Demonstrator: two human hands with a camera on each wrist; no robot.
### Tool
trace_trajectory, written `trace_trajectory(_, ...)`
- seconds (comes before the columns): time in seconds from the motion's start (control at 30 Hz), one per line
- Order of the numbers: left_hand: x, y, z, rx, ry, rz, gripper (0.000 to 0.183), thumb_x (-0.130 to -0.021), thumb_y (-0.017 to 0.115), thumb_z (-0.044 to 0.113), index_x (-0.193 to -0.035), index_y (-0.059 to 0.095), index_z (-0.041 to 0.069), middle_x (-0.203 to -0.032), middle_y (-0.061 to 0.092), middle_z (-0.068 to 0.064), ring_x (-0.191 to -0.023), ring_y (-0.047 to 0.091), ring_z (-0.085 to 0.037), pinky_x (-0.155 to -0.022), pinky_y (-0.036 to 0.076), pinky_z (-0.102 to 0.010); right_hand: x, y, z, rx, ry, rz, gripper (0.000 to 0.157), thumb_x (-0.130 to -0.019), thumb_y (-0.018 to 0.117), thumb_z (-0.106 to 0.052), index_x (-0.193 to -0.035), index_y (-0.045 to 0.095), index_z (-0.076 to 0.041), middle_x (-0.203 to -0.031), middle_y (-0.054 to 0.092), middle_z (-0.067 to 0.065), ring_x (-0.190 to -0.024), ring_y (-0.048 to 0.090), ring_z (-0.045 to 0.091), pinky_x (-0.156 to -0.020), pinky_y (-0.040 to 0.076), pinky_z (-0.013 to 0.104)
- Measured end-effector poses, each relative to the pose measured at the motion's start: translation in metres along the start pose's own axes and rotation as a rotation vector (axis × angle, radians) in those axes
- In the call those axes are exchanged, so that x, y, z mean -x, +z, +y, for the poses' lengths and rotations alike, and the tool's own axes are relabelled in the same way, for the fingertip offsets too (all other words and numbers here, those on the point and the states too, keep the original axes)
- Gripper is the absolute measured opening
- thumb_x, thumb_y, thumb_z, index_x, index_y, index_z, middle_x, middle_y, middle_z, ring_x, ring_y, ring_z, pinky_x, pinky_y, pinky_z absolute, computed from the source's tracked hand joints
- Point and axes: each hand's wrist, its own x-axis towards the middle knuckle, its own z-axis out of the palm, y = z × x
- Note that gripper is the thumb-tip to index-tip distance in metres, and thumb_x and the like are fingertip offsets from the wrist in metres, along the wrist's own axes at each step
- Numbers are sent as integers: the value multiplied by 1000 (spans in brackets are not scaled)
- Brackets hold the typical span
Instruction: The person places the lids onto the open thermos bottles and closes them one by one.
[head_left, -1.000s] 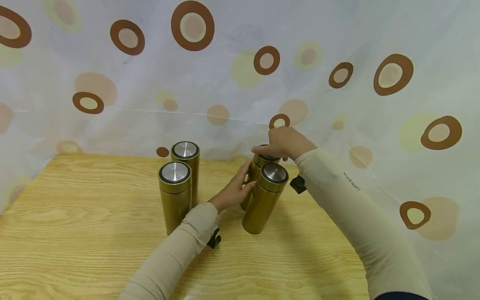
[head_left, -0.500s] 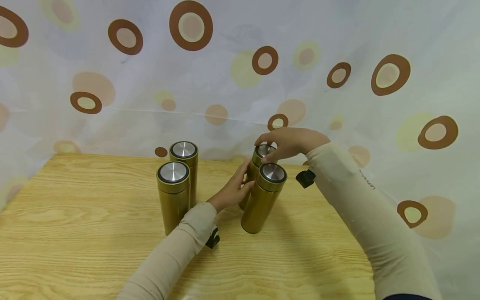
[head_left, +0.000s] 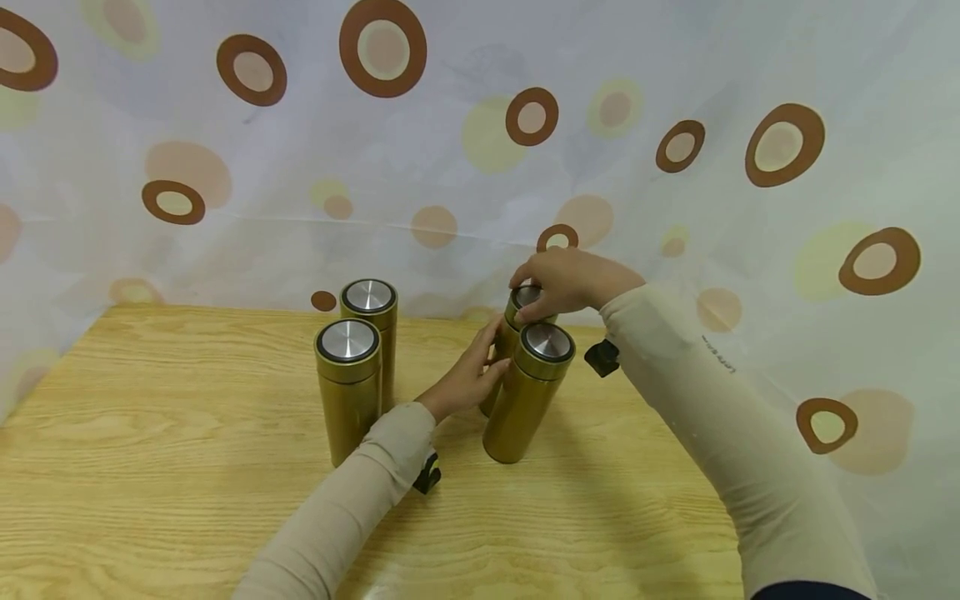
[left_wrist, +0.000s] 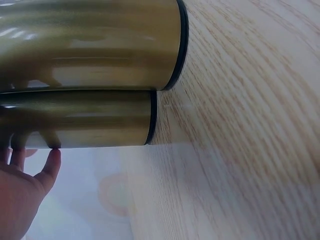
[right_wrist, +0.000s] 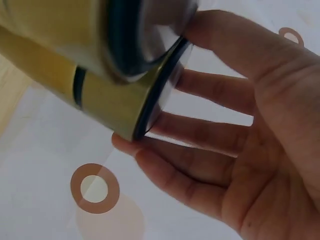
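Four-sided views aside, several gold thermos bottles with silver-topped lids stand upright in two pairs. At the right pair's back thermos (head_left: 495, 367), my right hand (head_left: 566, 279) holds the lid (head_left: 527, 296) from above, thumb on the near side and fingers over the far side. My left hand (head_left: 465, 383) holds this same thermos low on its body, from the left, its thumb close to the front thermos (head_left: 521, 408). In the left wrist view, fingertips (left_wrist: 55, 152) meet the back thermos's side. The right wrist view has curled fingers (right_wrist: 172, 172) around the lid rim.
The left pair, a front thermos (head_left: 348, 408) and a back thermos (head_left: 370, 300), stands just beyond my left forearm. All rest on a wood-grain table (head_left: 187, 467). A patterned white sheet (head_left: 450, 183) hangs behind and along the right side.
My right hand loosened and drew back to the right, uncovering the lid, then came back left and down onto it. The left hand and the bottles stayed in place.
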Motion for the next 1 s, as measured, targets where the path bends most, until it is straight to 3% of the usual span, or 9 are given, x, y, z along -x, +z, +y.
trace_trajectory(0.27, -1, 2, 2, 7, -8, -2, 68, -102, 43, 6, -154, 0, 11, -158, 11, -13, -143, 20, -30, -107, 35, -54, -5, 10, 9, 6, 89, 84, 47, -87, 66, -48, -111, 66, -8, -98, 67, 6, -76, 62, 20, -70, 53, 37)
trace_trajectory(0.37, -2, 2, 3, 9, -16, 0, 69, -102, 43, 7, -155, -1, 13, -158, 11, -12, -143, 21, -29, -107, 34, -54, -7, 12, 10, -22, 145, 95, 49, -85, 65, -51, -101, 63, -5, -82, 65, 8, -63, 61, 20, -59, 52, 33)
trace_trajectory(0.5, -2, 3, 3, 9, -15, -2, 69, -102, 43, 7, -154, -1, 12, -157, 13, -14, -143, 22, -30, -107, 35, -54, -10, 13, 8, -62, 226, 74, 51, -85, 62, -56, -87, 60, -4, -69, 64, 9, -52, 63, 19, -54, 52, 31)
trace_trajectory(0.73, -1, 2, 3, 12, -24, -1, 67, -103, 42, 9, -154, 0, 13, -157, 13, -12, -143, 21, -29, -108, 34, -54, -11, 9, 0, -95, 352, 19, 58, -85, 57, -63, -94, 60, -6, -81, 63, 12, -54, 64, 20, -63, 54, 34)
trace_trajectory(0.9, -1, 0, 3, 18, -33, 1, 68, -102, 43, 9, -154, -1, 12, -158, 11, -12, -144, 19, -28, -108, 33, -54, -9, 8, -3, -68, 346, 9, 61, -86, 53, -66, -95, 61, -6, -76, 65, 10, -57, 63, 21, -61, 51, 33)
trace_trajectory(1.0, 0, 0, 2, 13, -28, 0, 69, -102, 43, 9, -154, -1, 12, -158, 11, -13, -144, 18, -29, -108, 32, -54, -6, 9, -3, -59, 324, -14, 68, -87, 49, -69, -111, 60, -7, -94, 68, 9, -73, 66, 24, -68, 52, 36)
